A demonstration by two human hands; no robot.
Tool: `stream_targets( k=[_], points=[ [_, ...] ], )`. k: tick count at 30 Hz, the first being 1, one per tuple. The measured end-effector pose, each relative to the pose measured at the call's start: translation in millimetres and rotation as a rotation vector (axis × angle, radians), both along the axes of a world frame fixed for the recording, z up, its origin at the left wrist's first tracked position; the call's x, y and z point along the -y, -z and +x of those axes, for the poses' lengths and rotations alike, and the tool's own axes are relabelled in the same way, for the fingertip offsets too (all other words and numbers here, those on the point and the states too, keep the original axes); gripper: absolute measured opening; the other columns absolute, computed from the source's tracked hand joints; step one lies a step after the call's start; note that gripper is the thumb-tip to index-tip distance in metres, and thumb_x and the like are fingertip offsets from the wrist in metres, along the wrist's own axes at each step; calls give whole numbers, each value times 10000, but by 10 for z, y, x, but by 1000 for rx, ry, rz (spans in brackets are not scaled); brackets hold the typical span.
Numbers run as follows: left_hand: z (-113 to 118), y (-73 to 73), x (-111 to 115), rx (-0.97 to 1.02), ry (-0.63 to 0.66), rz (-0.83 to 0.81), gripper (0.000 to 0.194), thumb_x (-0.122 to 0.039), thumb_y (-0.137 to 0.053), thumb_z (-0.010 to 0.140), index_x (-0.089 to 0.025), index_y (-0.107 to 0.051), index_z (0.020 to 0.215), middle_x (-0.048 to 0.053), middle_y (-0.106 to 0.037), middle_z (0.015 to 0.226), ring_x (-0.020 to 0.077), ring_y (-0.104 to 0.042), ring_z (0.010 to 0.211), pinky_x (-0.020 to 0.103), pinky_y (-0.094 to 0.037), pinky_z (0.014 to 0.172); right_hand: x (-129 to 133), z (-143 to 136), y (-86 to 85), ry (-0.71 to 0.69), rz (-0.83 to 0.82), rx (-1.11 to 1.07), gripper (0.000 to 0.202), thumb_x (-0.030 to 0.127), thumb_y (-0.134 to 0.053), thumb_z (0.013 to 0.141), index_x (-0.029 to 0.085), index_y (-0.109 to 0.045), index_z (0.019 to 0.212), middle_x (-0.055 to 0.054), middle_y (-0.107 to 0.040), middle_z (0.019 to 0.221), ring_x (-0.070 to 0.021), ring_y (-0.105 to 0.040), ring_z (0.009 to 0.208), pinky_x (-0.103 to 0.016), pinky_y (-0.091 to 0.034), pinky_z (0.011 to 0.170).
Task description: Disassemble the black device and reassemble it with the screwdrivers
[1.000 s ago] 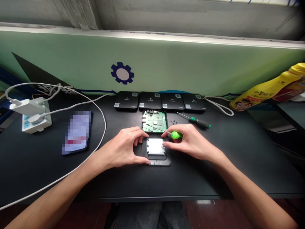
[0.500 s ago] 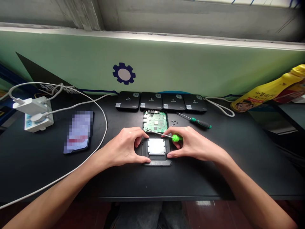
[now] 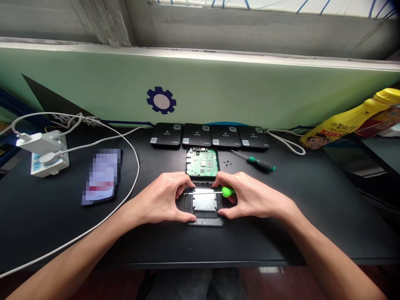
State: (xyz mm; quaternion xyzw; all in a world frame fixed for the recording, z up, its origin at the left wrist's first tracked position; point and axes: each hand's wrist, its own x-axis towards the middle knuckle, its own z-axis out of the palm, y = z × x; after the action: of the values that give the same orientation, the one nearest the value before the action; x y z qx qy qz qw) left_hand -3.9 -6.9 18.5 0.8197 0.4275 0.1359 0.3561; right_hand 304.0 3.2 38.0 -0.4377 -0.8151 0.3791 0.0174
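Observation:
Flat on the desk between my hands lies a black plastic cover [image 3: 204, 222] with a silver metal plate [image 3: 204, 204] on its inner face. My left hand [image 3: 165, 198] grips the cover's left side, thumb at the near corner and fingers at the far one. My right hand [image 3: 253, 196] holds a bright green screwdriver [image 3: 228, 192], while its thumb and index finger touch the cover's right side. The screwdriver's shaft points left across the metal plate. Just beyond the cover sits an open black case [image 3: 219, 157] holding a green circuit board [image 3: 194, 166].
Several small screws [image 3: 227, 163] and a dark green screwdriver [image 3: 261, 163] lie right of the case. Several closed black boxes [image 3: 166, 135] line the partition. Leftward are a phone [image 3: 101, 175], a power strip [image 3: 50, 160] and a white cable [image 3: 136, 166]. A yellow bottle [image 3: 353, 118] leans at right.
The cover has shifted slightly toward the desk's front edge with both hands. The bright green screwdriver's shaft has swung from beside the circuit board to across the metal plate. The view has tilted slightly.

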Motion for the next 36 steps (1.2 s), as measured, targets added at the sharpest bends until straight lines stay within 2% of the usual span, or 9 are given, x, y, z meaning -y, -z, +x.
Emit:
stream_targets(
  k=[3,8,17,22,29,36],
  points=[
    [11,-4,1,-2,7,22,608,-539,-1025,711,-208,-728,1125,-36,-571,860,162,-560,722,312,-418,636,8,-15,4,-22,21,-4,495,407,-893,824,265,-621,1213,33,-705,909,-179,-648,749,-308,-399,640],
    [12,-23,3,-19,27,75,601,-522,-1018,695,-214,-719,1116,-28,-591,898,159,-552,732,308,-394,645,17,-28,3,-58,46,10,487,397,-871,820,260,-617,1211,69,-657,773,-170,-606,671,-308,-369,603],
    [-7,-29,4,-59,25,143,622,-565,-991,698,-225,-721,1143,-31,-613,883,167,-553,726,318,-362,646,8,-24,-2,-58,65,-3,502,404,-866,815,247,-635,1232,59,-657,785,-171,-609,675,-305,-387,620],
    [-5,-39,-5,-92,20,125,635,-614,-979,705,-230,-720,1139,-31,-619,869,170,-539,711,321,-360,637,8,-28,-7,-52,64,7,503,408,-859,829,238,-655,1257,42,-673,798,-180,-615,684,-304,-400,632],
    [14,-79,-20,-95,-18,11,657,-591,-990,682,-236,-699,1152,-46,-628,855,166,-576,688,307,-374,621,-9,-38,30,-49,74,16,509,425,-848,853,240,-644,1281,22,-682,849,-186,-624,697,-308,-396,643],
    [26,-83,-19,-111,-51,32,622,-568,-954,739,-237,-697,1200,-54,-594,782,180,-567,675,307,-345,610,-25,-37,48,-57,123,27,488,400,-816,872,238,-609,1284,50,-637,792,-177,-588,660,-311,-369,643]
  ],
)
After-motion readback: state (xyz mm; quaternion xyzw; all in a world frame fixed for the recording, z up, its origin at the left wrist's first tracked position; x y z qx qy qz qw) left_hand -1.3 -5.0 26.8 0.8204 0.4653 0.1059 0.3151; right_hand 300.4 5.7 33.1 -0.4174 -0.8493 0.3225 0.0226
